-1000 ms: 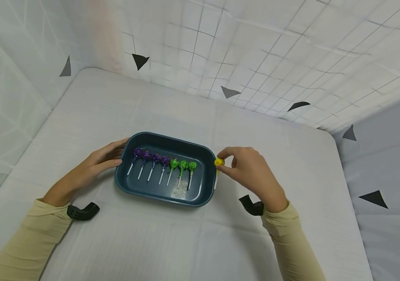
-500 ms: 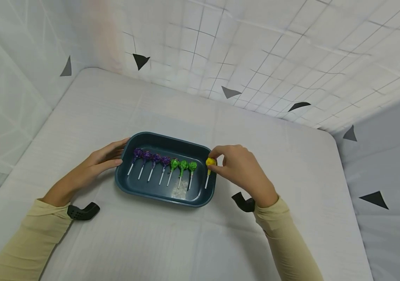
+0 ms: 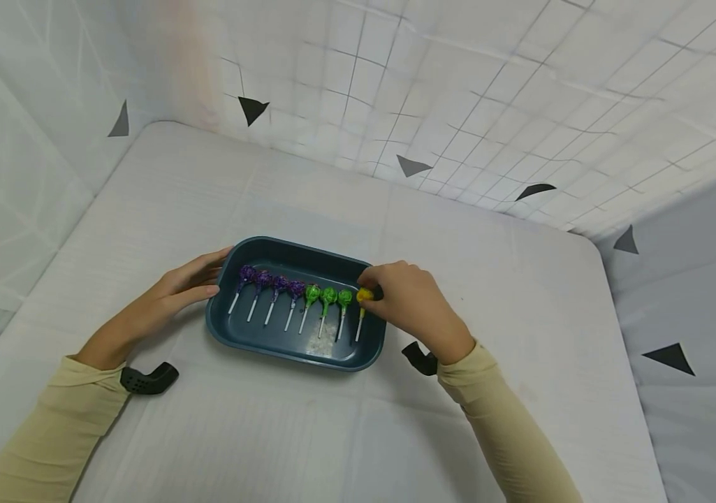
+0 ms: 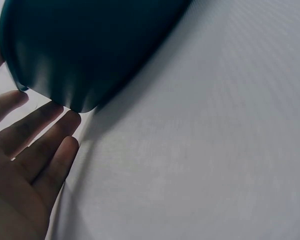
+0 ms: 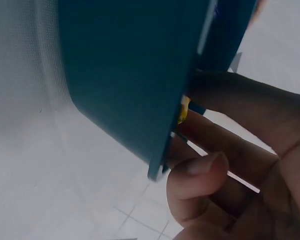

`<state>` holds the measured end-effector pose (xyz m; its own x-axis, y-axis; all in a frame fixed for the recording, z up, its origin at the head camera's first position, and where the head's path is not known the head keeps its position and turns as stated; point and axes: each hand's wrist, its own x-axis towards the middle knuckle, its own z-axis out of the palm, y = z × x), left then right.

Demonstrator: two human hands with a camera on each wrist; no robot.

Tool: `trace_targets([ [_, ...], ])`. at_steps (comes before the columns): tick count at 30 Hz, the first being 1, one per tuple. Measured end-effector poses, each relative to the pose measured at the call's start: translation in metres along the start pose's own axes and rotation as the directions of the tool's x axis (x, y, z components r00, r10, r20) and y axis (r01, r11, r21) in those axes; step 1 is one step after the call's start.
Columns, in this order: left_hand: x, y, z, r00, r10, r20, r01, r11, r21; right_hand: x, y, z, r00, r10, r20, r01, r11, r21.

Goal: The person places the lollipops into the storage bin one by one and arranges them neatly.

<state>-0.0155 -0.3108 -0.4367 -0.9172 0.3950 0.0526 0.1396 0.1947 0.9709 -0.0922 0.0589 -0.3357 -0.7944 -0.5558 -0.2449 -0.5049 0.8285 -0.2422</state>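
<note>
A dark teal tray (image 3: pixel 295 355) holds a row of lollipops: several purple lollipops (image 3: pixel 279 283) on the left, then three green lollipops (image 3: pixel 329 296). At the row's right end is a yellow lollipop (image 3: pixel 364 295), its white stick pointing toward the person. My right hand (image 3: pixel 411 304) reaches over the tray's right rim and pinches the yellow head between thumb and fingers. In the right wrist view, the tray wall hides most of that yellow head. My left hand (image 3: pixel 169 300) touches the tray's left end with extended fingers, fingertips at its wall in the left wrist view (image 4: pixel 40 150).
The tray stands on a white cloth-covered table (image 3: pixel 257 440). Behind it rises a white wall sheet (image 3: pixel 458 91) with grid lines and dark triangular patches. A black wrist mount (image 3: pixel 150 378) sits at the left sleeve, another black mount (image 3: pixel 419 358) at the right one.
The right hand has moved left with the yellow lollipop, from outside the tray's right rim to inside, beside the last green lollipop. The left hand and tray have stayed in place.
</note>
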Motion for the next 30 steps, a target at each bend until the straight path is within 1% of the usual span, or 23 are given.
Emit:
trace_targets([
  [4, 0.000, 0.000, 0.000, 1.000, -0.002, 0.001, 0.002, 1.000, 0.002, 0.006, -0.005, 0.002, 0.999, 0.002, 0.037, -0.001, 0.999, -0.043],
  [11, 0.000, 0.001, 0.000, 1.000, -0.005, -0.004, 0.005, 1.000, 0.005, 0.012, -0.009, 0.004, 0.998, -0.025, 0.061, 0.032, 0.993, -0.112],
  [20, -0.001, 0.001, 0.000, 1.000, -0.013, -0.009, 0.013, 1.000, 0.001, 0.024, -0.019, 0.006, 0.994, -0.029, 0.104, 0.050, 0.977, -0.206],
  [24, -0.001, 0.002, 0.000, 1.000, -0.030, -0.010, 0.030, 1.000, 0.003, 0.028, -0.020, 0.009, 0.995, -0.022, 0.100, 0.044, 0.973, -0.227],
  [30, -0.001, 0.005, 0.000, 0.999, -0.036, -0.012, 0.036, 0.999, 0.012, 0.031, -0.020, 0.008, 0.994, -0.014, 0.109, 0.038, 0.973, -0.227],
])
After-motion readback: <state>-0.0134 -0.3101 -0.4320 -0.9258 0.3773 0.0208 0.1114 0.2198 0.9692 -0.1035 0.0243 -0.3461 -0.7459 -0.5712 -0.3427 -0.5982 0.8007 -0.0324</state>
